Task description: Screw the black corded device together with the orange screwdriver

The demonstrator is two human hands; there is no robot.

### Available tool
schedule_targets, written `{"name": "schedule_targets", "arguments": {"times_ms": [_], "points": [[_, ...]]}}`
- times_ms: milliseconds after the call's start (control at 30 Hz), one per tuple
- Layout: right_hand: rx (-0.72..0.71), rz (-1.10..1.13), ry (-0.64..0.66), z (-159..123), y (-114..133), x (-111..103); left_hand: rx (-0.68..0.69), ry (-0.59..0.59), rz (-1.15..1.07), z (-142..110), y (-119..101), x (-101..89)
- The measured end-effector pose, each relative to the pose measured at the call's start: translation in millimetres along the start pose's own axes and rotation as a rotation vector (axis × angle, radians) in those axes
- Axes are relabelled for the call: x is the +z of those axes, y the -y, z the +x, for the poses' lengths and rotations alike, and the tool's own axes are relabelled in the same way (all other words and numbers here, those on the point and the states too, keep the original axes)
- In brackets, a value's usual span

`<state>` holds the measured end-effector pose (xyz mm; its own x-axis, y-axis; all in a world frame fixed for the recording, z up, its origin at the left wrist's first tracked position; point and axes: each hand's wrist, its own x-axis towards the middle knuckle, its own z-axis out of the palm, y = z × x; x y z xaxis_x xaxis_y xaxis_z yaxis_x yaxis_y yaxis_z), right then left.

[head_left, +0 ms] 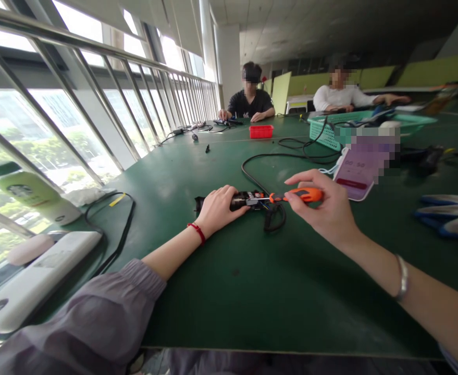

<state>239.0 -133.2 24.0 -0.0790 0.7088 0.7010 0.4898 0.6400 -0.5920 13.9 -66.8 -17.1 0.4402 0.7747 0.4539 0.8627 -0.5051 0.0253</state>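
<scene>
My left hand [218, 209], with a red cord around the wrist, is wrapped over a black cylindrical corded device [239, 201] lying on the green table. The right end of the device is opened up, showing wires and small parts. In my right hand [330, 208] is an orange and black screwdriver [306, 195], pinched by its handle. Its metal shaft points left, and the tip is at the device's opened section; whether it sits in a screw is too small to tell. A black cable [276, 225] loops beside the device's right end.
A phone [354, 177] and blue-white gloves [447, 214] lie on the right. Farther back stand a teal basket [324, 136] and a red bin [261, 132]. At left are a bottle [37, 194], a white case [45, 276] and a black strap [125, 237]. Two people sit across the table.
</scene>
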Motion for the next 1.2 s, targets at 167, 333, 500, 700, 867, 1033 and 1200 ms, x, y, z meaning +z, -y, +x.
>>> {"name": "schedule_targets", "arguments": {"times_ms": [167,333,500,700,867,1033,1200], "points": [[-0.043,0.036,0.007,-5.9,0.2,4.6,-0.003,-0.032,0.032,-0.6,-0.9,-0.9],[0.006,-0.036,-0.011,-11.6,0.7,8.7,0.001,-0.032,0.024,-0.4,0.5,0.5],[-0.03,0.014,-0.032,-11.7,0.1,11.5,-0.021,-0.008,0.009,-0.6,0.4,-0.4],[0.024,0.067,0.016,-11.6,3.2,10.9,-0.018,0.002,0.0,-1.5,0.0,-1.9],[0.062,0.072,0.029,-13.4,7.2,11.6,-0.024,0.013,-0.013,-1.2,0.9,-1.6],[-0.022,0.137,-0.093,-10.7,-0.2,15.2,-0.019,0.023,-0.029,-0.7,2.3,-1.8],[0.121,0.126,-0.01,-10.1,0.6,12.9,-0.008,0.013,-0.048,-0.3,4.1,-0.5]]}}
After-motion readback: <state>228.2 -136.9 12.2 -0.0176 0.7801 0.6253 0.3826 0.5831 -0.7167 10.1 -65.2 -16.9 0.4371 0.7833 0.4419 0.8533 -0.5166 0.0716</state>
